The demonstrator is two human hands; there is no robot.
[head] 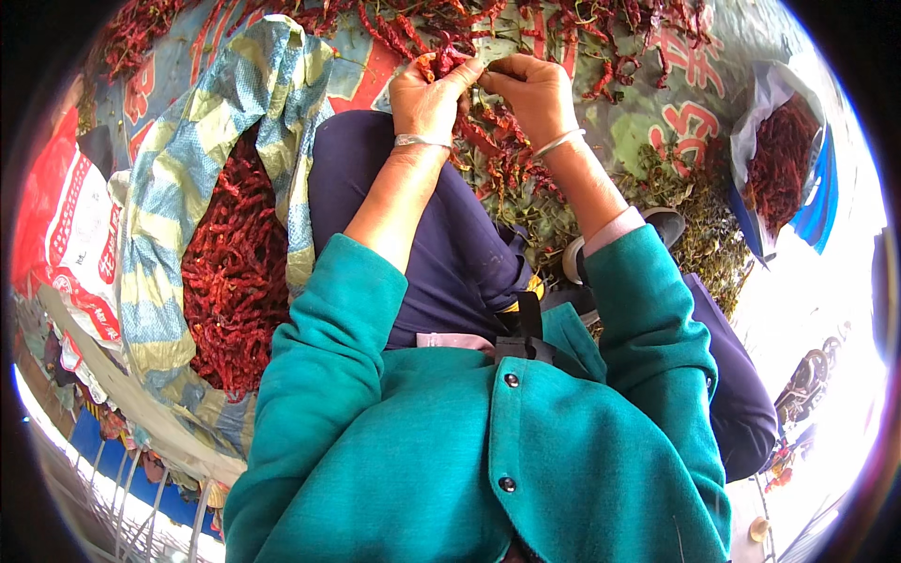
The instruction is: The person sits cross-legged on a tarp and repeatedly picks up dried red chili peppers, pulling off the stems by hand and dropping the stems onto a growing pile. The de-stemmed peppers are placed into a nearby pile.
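Observation:
My left hand (pixel 426 102) holds a few dried red chilies (pixel 448 59) between thumb and fingers. Close beside it, the thumb and forefinger of my right hand (pixel 535 95) pinch what looks like a chili stem; the tips are too small to make out fully. Below both hands, more dried chilies (pixel 503 144) lie loose on a printed ground sheet (pixel 633 130). At my left knee a blue-and-yellow striped woven sack (pixel 158 232) gapes wide, with a heap of stemless-looking red chilies (pixel 236 281) inside.
Loose chilies (pixel 394 28) spread along the sheet's far side. Dry stems and leaf scraps (pixel 704 211) are piled to the right, near a shoe (pixel 665 225). A blue-and-white bag of red chilies (pixel 781 162) stands far right. A red-and-white printed sack (pixel 77 232) is far left.

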